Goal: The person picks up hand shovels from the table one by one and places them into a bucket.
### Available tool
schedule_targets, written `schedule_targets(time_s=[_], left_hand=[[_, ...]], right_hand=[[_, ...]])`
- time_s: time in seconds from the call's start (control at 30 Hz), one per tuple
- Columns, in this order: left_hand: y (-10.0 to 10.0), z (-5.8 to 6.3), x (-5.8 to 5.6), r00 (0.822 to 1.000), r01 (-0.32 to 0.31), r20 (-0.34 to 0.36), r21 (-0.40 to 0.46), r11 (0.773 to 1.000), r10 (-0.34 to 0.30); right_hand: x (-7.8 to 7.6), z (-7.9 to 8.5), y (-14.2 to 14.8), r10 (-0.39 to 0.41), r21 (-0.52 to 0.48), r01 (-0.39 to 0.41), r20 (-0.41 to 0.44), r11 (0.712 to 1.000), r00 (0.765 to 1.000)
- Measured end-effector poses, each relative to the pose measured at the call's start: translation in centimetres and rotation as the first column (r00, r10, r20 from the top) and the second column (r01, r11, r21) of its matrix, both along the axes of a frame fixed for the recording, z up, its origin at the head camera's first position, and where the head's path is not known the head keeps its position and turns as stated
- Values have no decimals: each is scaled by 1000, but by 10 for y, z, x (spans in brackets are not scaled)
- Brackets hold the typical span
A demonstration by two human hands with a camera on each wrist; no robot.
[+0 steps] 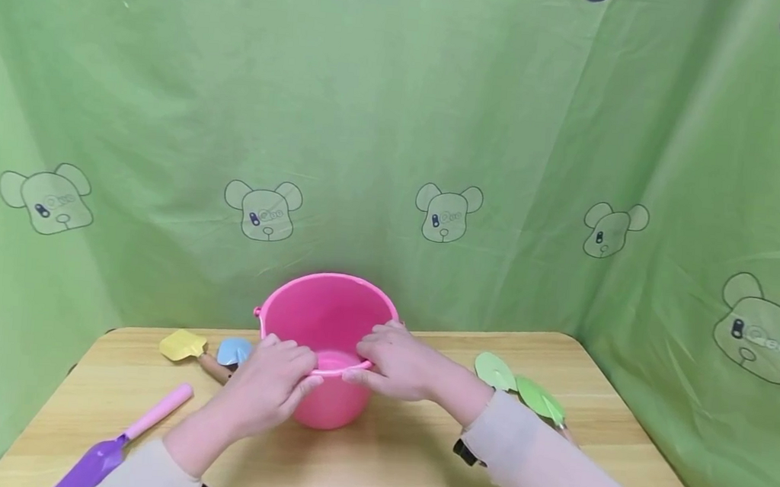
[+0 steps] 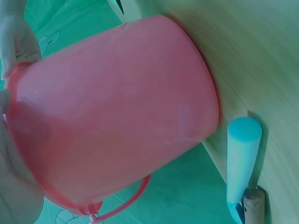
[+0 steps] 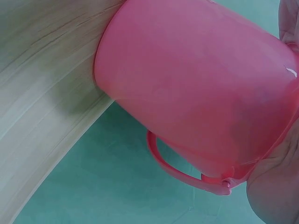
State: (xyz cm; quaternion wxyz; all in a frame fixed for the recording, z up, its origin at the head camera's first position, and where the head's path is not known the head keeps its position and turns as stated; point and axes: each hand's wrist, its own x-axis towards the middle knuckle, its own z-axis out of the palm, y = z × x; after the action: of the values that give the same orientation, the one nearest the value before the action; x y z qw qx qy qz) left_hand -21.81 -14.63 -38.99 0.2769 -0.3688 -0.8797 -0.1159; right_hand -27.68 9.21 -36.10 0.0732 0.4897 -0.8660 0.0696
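Note:
A pink bucket point(image 1: 329, 411) stands on the wooden table, its open mouth facing me in the head view. My left hand point(image 1: 278, 376) grips the near rim on the left, fingers curled over the edge and thumb outside. On the right of the same rim, my right hand point(image 1: 396, 360) holds on with fingers inside and thumb outside. Both wrist views show the bucket's smooth outer wall point(image 2: 121, 102) and its base touching the table. The pink handle point(image 3: 180, 175) hangs down the far side of the bucket.
Left of the bucket lie a yellow shovel point(image 1: 184, 345), a blue shovel point(image 1: 235, 350) and a purple shovel point(image 1: 96, 465) with a pink grip. Two green shovels point(image 1: 537, 399) lie to the right, partly behind my right forearm. A green curtain point(image 1: 398, 137) hangs around the table point(image 1: 414, 467).

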Motion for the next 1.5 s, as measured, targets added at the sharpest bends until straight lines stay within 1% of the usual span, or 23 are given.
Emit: schedule_targets(time_s=[0.1,0.3,0.4,0.6,0.73,0.97,1.23,1.5], left_hand=[[3,-1,-1,1000,-6,9,-8,1000,6],[12,0,-4,1000,11,-8,-5,1000,-12],[15,0,-6,1000,11,-3,-12,1000,-11],[21,-1,-7,998,1,55,-37,999,1],[25,-1,-7,997,-1,79,-43,999,5],[30,0,-8,999,9,54,-46,999,-7],[34,3,-6,999,11,52,-48,999,-8],[36,3,-6,998,19,60,-42,999,-17]], right_hand=[[2,1,4,-8,-5,8,4,1000,1000],[3,3,13,-21,-8,21,8,1000,1000],[3,2,17,-32,-6,32,12,999,999],[4,2,23,-55,-6,55,33,998,998],[5,3,27,-64,-2,64,26,998,998],[7,2,33,-72,-10,72,25,997,997],[8,4,37,-74,-14,74,26,997,997],[9,3,40,-94,-1,95,25,996,995]])
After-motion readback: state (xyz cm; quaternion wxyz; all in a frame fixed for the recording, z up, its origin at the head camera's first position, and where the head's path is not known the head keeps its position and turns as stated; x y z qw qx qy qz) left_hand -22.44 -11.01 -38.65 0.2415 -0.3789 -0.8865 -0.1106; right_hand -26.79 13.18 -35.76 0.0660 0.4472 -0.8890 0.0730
